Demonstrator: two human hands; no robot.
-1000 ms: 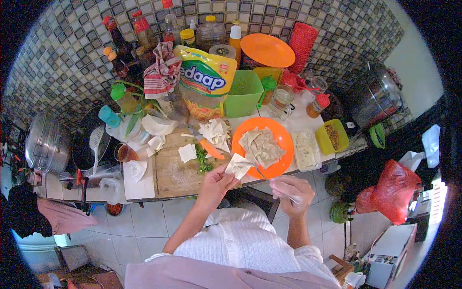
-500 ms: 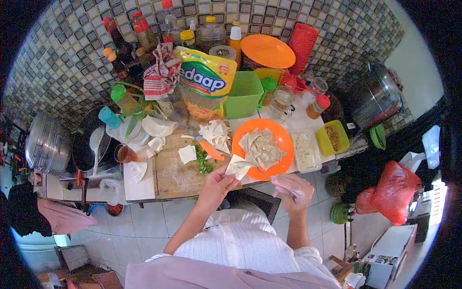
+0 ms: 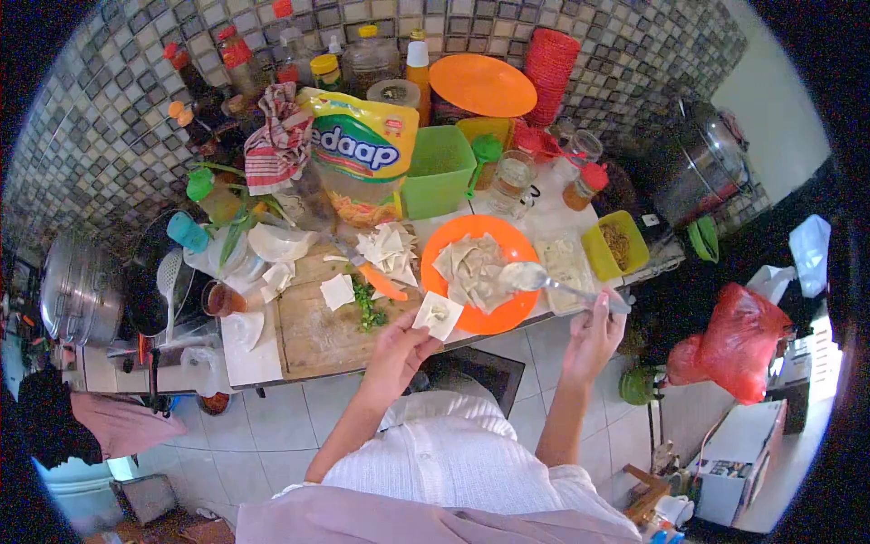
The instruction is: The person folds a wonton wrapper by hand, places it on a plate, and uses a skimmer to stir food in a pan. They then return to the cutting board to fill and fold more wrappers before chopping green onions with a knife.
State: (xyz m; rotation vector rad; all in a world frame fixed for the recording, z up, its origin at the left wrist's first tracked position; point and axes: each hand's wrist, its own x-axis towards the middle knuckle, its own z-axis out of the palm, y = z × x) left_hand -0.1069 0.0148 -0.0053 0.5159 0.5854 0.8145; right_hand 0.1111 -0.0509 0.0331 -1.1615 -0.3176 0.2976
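Observation:
My left hand (image 3: 399, 352) is closed on the edge of a square dumpling wrapper (image 3: 439, 316), which has a small dab of pale filling in its middle. In my right hand (image 3: 594, 343) is a metal spoon (image 3: 544, 277), gripped by its handle, its bowl over the right part of an orange plate (image 3: 513, 319). Several folded dumplings (image 3: 471, 272) are heaped on that plate. To the left, a stack of wrappers (image 3: 388, 250) and a single wrapper (image 3: 337, 292) lie on a wooden cutting board (image 3: 304, 331), near chopped green herbs (image 3: 367, 306) and an orange-handled knife (image 3: 381, 281).
Right of the plate are a clear tub of pale filling (image 3: 566, 263) and a yellow-green container (image 3: 616, 245). Behind stand a green bin (image 3: 439, 172), a glass jar (image 3: 514, 177) and a yellow bag (image 3: 358, 145). A pan (image 3: 149, 299) is at left.
The spoon has moved from the wrapper rightward, over the plate's right side, with my right hand. Filling now shows on the wrapper in my left hand. The view has shifted slightly.

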